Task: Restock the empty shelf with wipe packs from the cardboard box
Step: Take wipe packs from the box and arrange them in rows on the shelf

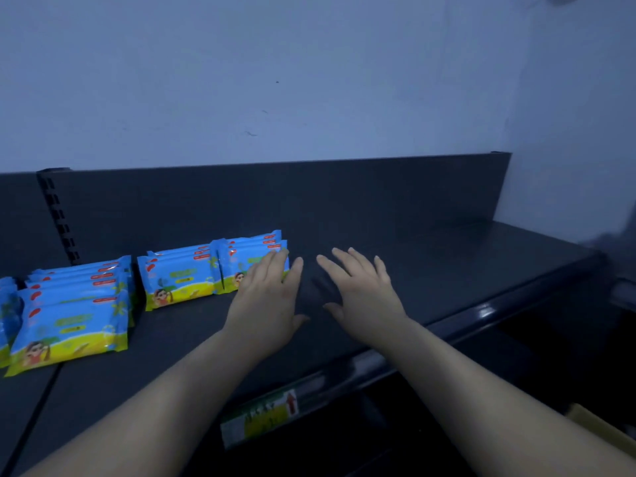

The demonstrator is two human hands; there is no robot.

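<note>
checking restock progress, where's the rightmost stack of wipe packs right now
Head view, left of centre on the shelf: the rightmost stack stands beside another stack on its left, with the left hand touching its right end.

Dim bluish light. Above, a plain pale painted wall [275, 80] with small scuffs; dark metal back panel [309, 201] below; slotted black upright [58, 218] at left.
</note>
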